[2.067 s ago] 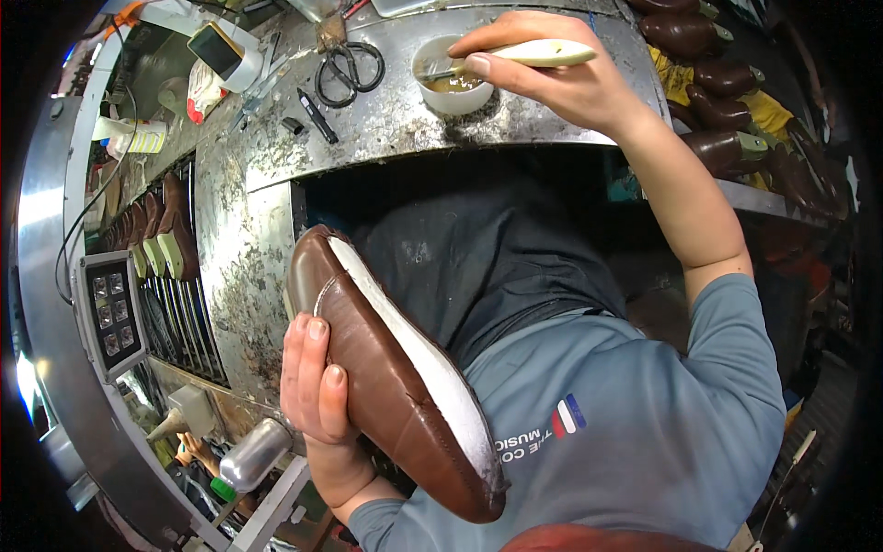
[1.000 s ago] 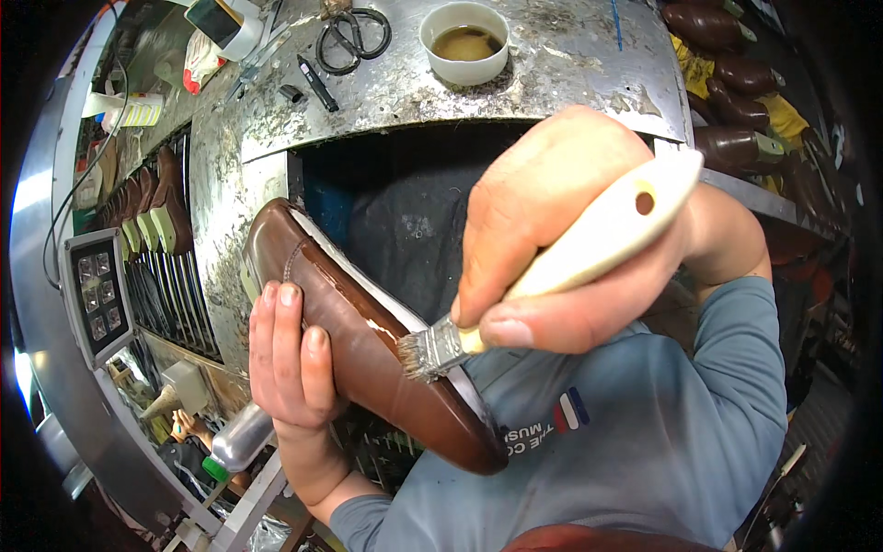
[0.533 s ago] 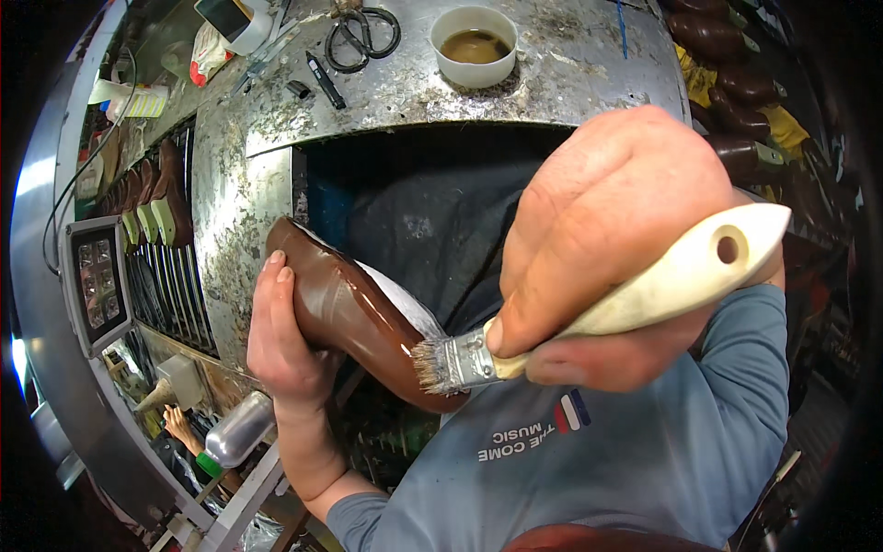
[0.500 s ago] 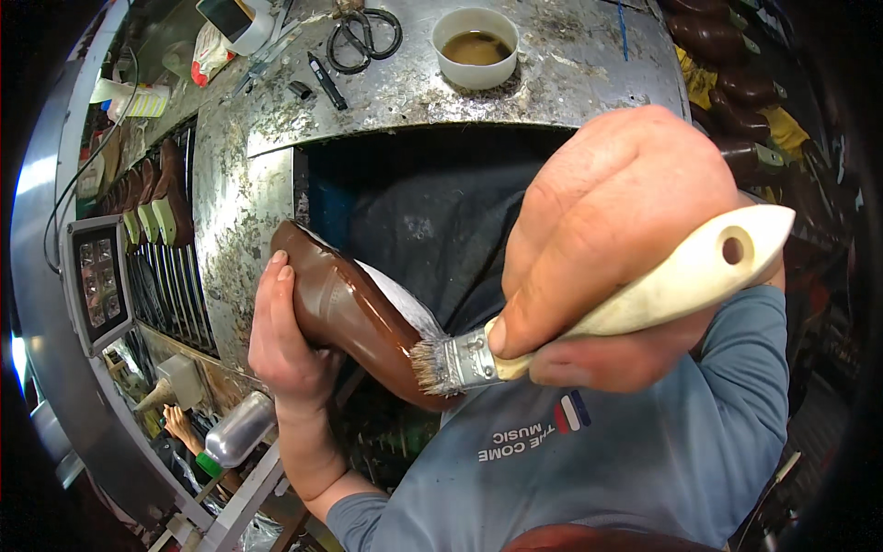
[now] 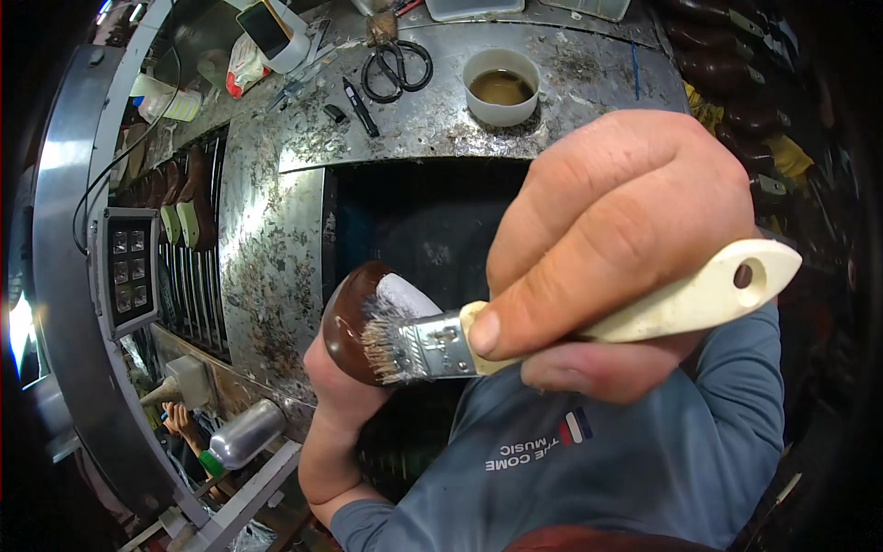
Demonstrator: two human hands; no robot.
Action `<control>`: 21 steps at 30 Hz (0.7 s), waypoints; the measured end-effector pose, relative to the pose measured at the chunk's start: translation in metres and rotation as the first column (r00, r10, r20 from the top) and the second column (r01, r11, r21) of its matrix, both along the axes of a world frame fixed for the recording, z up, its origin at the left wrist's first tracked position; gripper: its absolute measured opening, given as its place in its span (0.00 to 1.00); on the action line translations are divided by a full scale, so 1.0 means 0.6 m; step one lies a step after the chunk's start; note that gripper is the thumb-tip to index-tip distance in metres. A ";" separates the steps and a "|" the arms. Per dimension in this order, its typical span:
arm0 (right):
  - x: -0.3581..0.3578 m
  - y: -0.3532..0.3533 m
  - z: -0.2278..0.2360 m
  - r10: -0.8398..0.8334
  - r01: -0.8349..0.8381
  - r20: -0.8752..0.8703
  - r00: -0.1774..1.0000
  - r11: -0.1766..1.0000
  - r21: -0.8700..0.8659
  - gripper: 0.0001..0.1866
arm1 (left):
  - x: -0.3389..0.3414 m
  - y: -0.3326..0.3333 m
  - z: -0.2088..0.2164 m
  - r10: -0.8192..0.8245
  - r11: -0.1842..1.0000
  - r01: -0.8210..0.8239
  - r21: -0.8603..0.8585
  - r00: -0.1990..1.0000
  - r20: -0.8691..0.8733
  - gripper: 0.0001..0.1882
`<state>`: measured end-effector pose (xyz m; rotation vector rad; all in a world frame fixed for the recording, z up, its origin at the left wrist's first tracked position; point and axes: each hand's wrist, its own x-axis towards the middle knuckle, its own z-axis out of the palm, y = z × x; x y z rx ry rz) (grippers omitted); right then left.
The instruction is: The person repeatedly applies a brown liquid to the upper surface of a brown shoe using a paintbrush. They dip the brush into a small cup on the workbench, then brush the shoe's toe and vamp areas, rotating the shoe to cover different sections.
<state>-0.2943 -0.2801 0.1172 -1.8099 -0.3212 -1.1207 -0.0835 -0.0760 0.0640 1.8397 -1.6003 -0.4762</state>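
Note:
My right hand is closed round the cream handle of a flat paintbrush, with the thumb near its metal ferrule. The bristles press on a glossy brown shoe upper stretched over a last, near the edge of its whitish underside. From below and behind, my left hand holds the lasted shoe upper; its fingers are mostly hidden. The shoe's toe end faces up toward me, and its far part is out of sight behind it.
On the stained metal bench stand a white bowl of brownish liquid, black-handled scissors and a black marker. A lamp and racked brown shoes are at left. Another person's hand shows lower left, near a plastic bottle.
The lasted shoe upper has swung from side-on to end-on and shifted right with my left hand. The brush has moved a little left along its edge. The whole view has shifted slightly.

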 end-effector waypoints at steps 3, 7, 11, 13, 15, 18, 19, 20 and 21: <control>0.021 0.002 -0.017 -0.014 0.009 0.103 0.995 0.999 0.049 0.10 | -0.021 0.000 0.009 0.077 0.993 -0.046 0.107 0.949 -0.305 0.33; 0.008 -0.013 0.021 -0.046 0.041 -0.072 0.996 0.997 -0.066 0.10 | -0.031 0.006 0.022 0.124 0.973 0.017 0.228 0.797 -0.591 0.38; 0.036 -0.016 -0.019 -0.065 0.067 0.067 0.996 0.997 -0.029 0.10 | -0.015 0.024 0.027 0.133 0.929 0.145 0.339 0.727 -0.674 0.51; 0.040 -0.014 -0.024 -0.105 0.109 0.073 0.992 0.993 -0.050 0.09 | -0.013 0.027 0.019 0.099 0.941 0.179 0.287 0.666 -0.739 0.40; 0.033 -0.021 -0.009 -0.122 0.121 0.001 0.992 0.983 -0.136 0.09 | -0.003 0.032 0.016 0.084 0.930 0.226 0.291 0.640 -0.764 0.42; 0.033 -0.022 -0.010 -0.120 0.109 -0.053 0.991 0.980 -0.169 0.09 | -0.002 0.031 0.020 0.140 0.935 0.192 0.298 0.571 -0.809 0.43; 0.033 -0.020 -0.013 -0.115 0.104 -0.062 0.991 0.981 -0.162 0.09 | -0.004 0.029 0.021 0.158 0.939 0.186 0.288 0.511 -0.845 0.43; 0.032 -0.019 -0.015 -0.111 0.099 -0.070 0.991 0.983 -0.156 0.08 | -0.006 0.026 0.023 0.175 0.943 0.179 0.279 0.448 -0.877 0.44; 0.034 -0.018 -0.018 -0.104 0.092 -0.075 0.992 0.984 -0.151 0.08 | -0.008 0.025 0.024 0.194 0.947 0.165 0.274 0.384 -0.903 0.44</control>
